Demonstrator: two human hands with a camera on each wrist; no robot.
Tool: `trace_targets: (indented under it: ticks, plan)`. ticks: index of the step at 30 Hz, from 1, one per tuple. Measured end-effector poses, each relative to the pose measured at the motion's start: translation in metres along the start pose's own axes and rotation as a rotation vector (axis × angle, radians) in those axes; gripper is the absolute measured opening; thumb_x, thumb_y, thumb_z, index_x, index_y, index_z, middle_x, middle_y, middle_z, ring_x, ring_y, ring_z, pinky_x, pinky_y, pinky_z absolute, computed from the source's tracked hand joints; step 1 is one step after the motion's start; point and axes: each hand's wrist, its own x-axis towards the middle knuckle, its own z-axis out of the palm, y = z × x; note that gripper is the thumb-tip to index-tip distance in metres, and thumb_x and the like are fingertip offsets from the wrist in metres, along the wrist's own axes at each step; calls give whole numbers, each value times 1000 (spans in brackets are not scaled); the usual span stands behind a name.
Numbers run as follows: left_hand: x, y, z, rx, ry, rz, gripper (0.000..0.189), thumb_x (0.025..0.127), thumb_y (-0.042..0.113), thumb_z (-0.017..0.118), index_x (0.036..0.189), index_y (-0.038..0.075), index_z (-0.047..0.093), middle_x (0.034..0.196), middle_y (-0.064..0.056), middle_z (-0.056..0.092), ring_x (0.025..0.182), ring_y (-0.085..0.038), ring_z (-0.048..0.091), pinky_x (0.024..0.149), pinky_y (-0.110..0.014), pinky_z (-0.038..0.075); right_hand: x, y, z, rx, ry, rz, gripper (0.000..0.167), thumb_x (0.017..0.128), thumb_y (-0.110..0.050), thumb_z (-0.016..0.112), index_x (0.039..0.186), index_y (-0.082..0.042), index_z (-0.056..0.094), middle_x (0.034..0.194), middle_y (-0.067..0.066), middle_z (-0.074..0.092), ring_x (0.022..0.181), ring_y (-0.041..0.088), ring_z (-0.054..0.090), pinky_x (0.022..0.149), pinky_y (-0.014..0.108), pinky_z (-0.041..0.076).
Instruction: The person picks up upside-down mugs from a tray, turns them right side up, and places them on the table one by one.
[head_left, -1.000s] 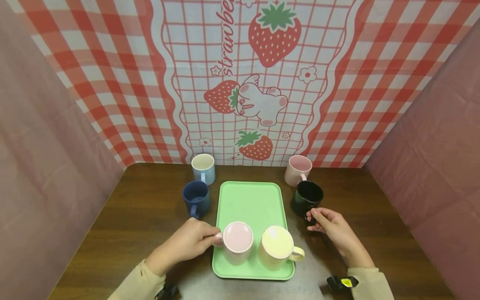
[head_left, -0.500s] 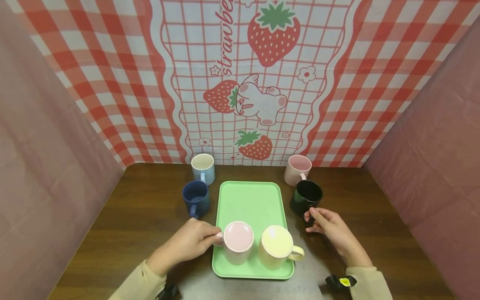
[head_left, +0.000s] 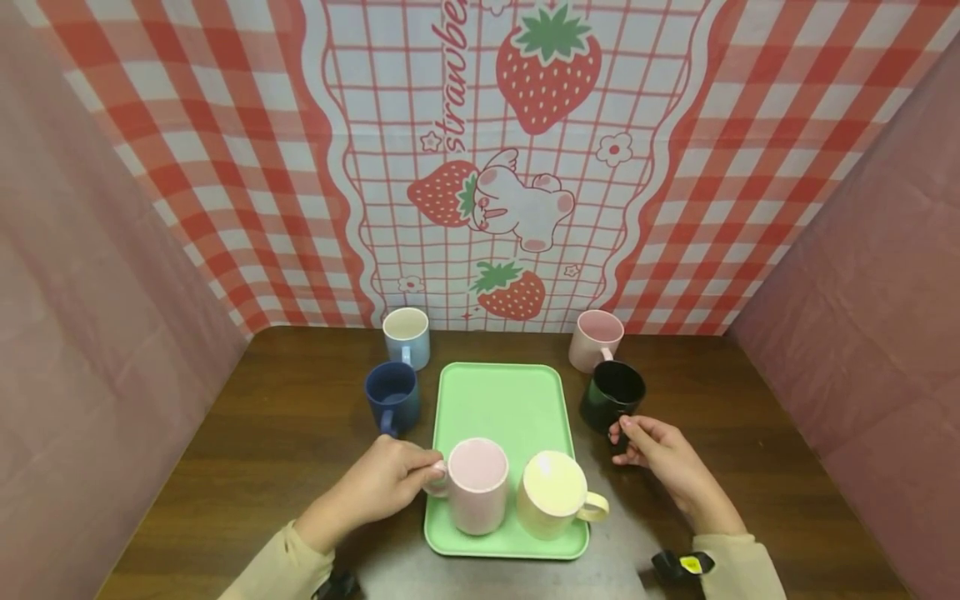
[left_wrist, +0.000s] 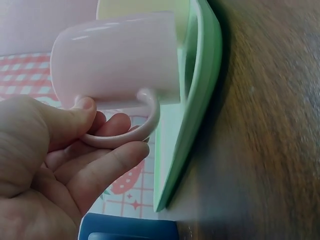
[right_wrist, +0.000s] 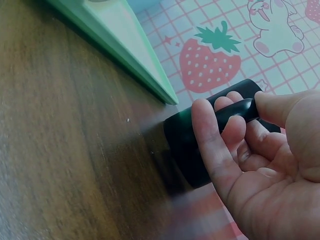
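My left hand (head_left: 386,479) pinches the handle of a pink mug (left_wrist: 117,60) between thumb and fingers, with fingertips inside the loop. This mug is base up, over the near left part of a green tray (head_left: 498,404). Beside it on the tray stands a yellow mug (head_left: 551,500), also base up, its handle pointing right over the tray's edge. To the right of the tray, my right hand (head_left: 667,462) holds the handle of a black mug (right_wrist: 187,145), thumb on top and fingers through the loop. That mug is upright on the table, its opening facing up.
Left of the tray are a dark blue mug (head_left: 393,396) and, behind it, a light blue mug (head_left: 408,342). Another pink mug (head_left: 596,342) stands behind the black one. A strawberry-print cloth (head_left: 517,208) hangs at the table's back edge, with pink cloths (head_left: 862,275) at both sides.
The pink mug in my left hand has risen slightly, and more of its side shows from the head. My right hand and the black mug stay nearly still.
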Motion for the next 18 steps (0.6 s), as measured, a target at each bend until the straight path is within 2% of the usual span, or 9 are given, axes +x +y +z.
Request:
trace_targets:
  ticks: [3, 6, 9, 12, 18]
  plan:
    - [-1, 1, -1, -77, 7, -73, 17, 99, 5, 80, 83, 11, 76, 68, 8, 63, 64, 8, 49, 55, -12, 45, 0, 0, 0, -2, 2, 2, 45, 118, -25, 54, 120, 19, 63, 106, 8, 68, 80, 14, 59, 85, 34, 65]
    - [-1, 4, -2, -200, 7, -191, 10, 100, 4, 78, 91, 8, 81, 75, 2, 73, 66, 5, 60, 57, -17, 54, 0, 0, 0, -3, 4, 5, 44, 117, -24, 54, 121, 19, 63, 106, 8, 68, 80, 14, 60, 85, 33, 65]
    - [-1, 6, -4, -333, 11, -324, 8, 101, 4, 77, 100, 5, 84, 83, -4, 79, 70, -6, 72, 61, -24, 62, 0, 0, 0, -3, 5, 7, 44, 117, -24, 54, 122, 19, 62, 106, 8, 68, 79, 14, 61, 85, 33, 65]
    - [0, 9, -6, -441, 26, -430, 11, 103, 4, 74, 105, 0, 84, 86, -10, 80, 73, -16, 78, 64, -29, 65, 1, 0, 0, 0, 5, 7, 44, 117, -24, 54, 122, 19, 62, 106, 8, 68, 80, 15, 61, 85, 33, 65]
    - [1, 12, -7, -622, 44, -535, 18, 105, 1, 70, 115, -13, 78, 89, -20, 80, 81, -28, 80, 68, -35, 66, 1, -1, -1, 3, 1, 9, 44, 117, -24, 54, 122, 19, 62, 106, 8, 68, 80, 15, 61, 85, 34, 65]
